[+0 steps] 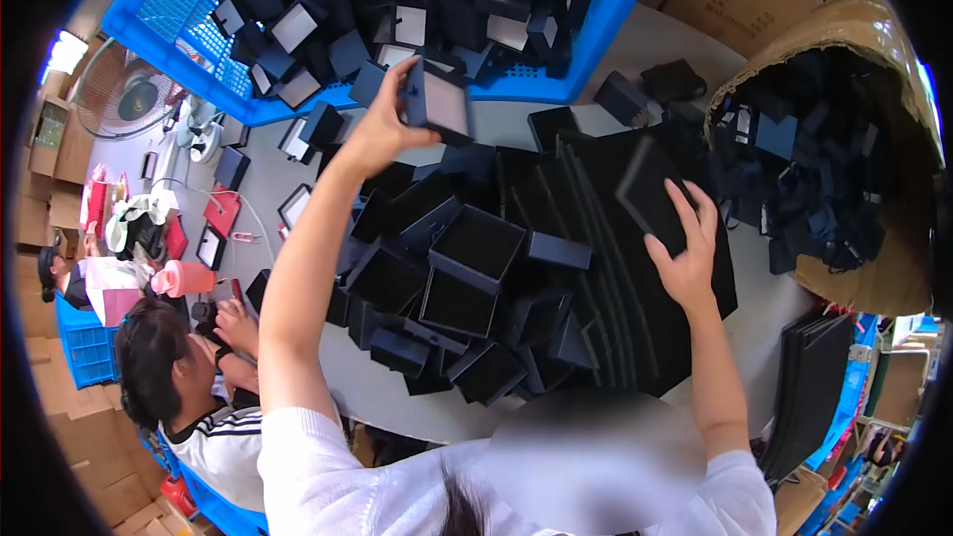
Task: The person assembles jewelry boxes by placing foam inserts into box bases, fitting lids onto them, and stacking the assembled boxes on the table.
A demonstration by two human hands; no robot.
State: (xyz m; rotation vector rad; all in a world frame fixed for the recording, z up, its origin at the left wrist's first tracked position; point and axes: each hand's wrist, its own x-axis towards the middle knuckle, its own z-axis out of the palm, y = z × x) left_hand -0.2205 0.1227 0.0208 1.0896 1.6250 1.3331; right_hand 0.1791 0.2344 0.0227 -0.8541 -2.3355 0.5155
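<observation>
My left hand point(382, 129) is raised near the blue crate, fingers closed around a small dark jewelry box point(442, 104) with a pale face showing. My right hand point(688, 250) grips the edge of a flat black foam pad point(648, 189) between thumb and fingers, above a stack of black foam sheets point(606, 278). Between my arms lies a heap of open dark boxes point(478, 243) with black insides. Several more small boxes with pale faces, such as one dark box point(323, 125), lie by the crate.
A blue plastic crate point(372, 99) full of dark boxes stands at the back. On the right, a torn cardboard carton point(898, 179) holds more dark pieces. A co-worker point(164, 362) sits at the left near a pink bottle point(184, 279). Black sheets point(809, 377) lean at the lower right.
</observation>
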